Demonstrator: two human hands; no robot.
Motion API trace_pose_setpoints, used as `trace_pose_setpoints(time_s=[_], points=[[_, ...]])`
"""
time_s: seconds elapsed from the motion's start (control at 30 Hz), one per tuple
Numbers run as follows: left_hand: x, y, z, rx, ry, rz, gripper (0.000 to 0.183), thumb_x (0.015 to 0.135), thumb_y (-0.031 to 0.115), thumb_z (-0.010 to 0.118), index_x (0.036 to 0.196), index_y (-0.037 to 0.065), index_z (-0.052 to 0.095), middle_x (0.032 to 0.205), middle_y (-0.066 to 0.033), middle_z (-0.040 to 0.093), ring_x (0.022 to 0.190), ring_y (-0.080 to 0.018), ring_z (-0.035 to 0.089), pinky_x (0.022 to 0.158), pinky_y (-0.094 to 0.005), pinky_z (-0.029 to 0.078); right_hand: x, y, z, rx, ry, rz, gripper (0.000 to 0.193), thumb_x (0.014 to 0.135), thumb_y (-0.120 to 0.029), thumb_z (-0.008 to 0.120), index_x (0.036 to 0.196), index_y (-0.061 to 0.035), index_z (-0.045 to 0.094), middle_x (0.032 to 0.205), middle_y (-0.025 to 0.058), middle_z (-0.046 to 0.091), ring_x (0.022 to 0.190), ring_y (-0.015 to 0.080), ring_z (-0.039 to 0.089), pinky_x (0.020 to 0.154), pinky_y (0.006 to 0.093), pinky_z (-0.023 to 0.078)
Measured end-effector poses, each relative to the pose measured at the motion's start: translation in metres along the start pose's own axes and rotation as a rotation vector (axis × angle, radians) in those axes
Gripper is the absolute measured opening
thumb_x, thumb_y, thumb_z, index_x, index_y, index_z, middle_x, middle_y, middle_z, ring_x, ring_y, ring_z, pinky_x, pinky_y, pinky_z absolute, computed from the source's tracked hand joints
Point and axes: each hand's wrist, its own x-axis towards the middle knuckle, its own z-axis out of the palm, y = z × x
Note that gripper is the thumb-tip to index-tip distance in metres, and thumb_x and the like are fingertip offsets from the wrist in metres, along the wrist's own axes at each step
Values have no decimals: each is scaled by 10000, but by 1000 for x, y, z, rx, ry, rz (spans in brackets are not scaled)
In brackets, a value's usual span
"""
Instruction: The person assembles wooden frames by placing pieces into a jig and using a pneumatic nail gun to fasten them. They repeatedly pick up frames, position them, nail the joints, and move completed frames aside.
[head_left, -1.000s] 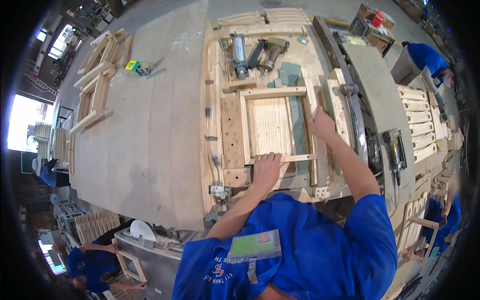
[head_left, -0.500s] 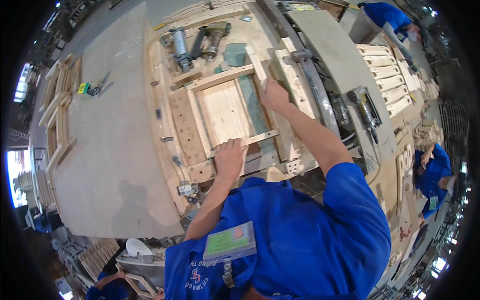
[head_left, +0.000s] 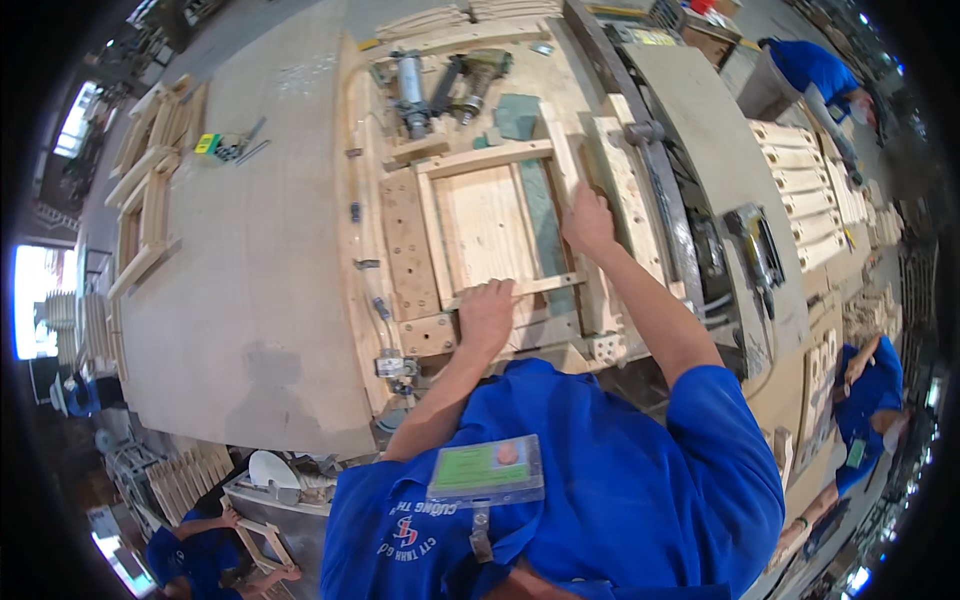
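A pale wooden frame [head_left: 432, 235] lies in a jig on the bench, with a light wood panel [head_left: 485, 225] inside it. My left hand [head_left: 487, 315] is closed over the frame's near rail [head_left: 548, 284], close to its left corner. At the frame's right side my right hand [head_left: 590, 220] grips a long wooden strip [head_left: 557, 140]. That strip runs beside the right ends of the far rail [head_left: 490, 158] and near rail; whether it touches both ends I cannot tell. My right fingers partly hide it.
Beyond the frame lie a silver air tool [head_left: 410, 95] and a nail gun [head_left: 485, 80]. A drilled block [head_left: 408, 240] borders the frame on the left, and a metal bar [head_left: 650, 170] runs along the right. Another nail gun [head_left: 755, 245] rests farther right. Co-workers stand around.
The strip in my right hand has come down from its tilted position to lie along the frame's right side. My left hand stays on the near rail. The whole view has shifted.
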Motion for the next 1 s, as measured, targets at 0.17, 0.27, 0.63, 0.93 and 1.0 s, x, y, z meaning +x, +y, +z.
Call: trace_pose_setpoints(time_s=[0.17,0.27,0.63,0.93,1.0], points=[[-7,-3,-3,-52,17,-32,233,944,231,736,1108,70,691,982,-119,703,949,-333,695,843,-476,527,-76,-35,-9,-90,160,-571,326,925,-183,709,1211,-39,653,1150,173,658,1114,365,626,961,524,456],[-17,-2,-19,-122,80,-21,210,935,170,738,1102,57,680,1043,-129,709,1026,-322,698,921,-454,545,-132,-42,4,-67,-126,-705,160,918,-165,702,1036,-57,709,1007,129,671,986,334,645,902,485,447],[-61,-27,-112,-41,404,194,196,892,39,754,1087,28,729,1138,-116,712,1154,-356,680,1060,-502,544,-146,-41,-7,69,-1,-650,286,923,-169,719,1181,-46,712,1155,150,683,1141,339,638,1016,474,447],[31,10,-21,-384,274,75,133,967,142,724,1044,36,748,1034,-124,750,1013,-335,688,925,-458,542,-239,99,-124,-65,393,-11,406,991,-132,691,1369,13,657,1315,246,664,1228,429,621,1077,520,457],[43,10,-1,-356,199,49,175,999,196,685,1058,48,759,1045,-119,749,1007,-328,675,942,-468,527,-247,127,-128,-123,395,170,462,1041,-210,634,1437,26,602,1355,260,635,1269,437,592,1105,528,434]])
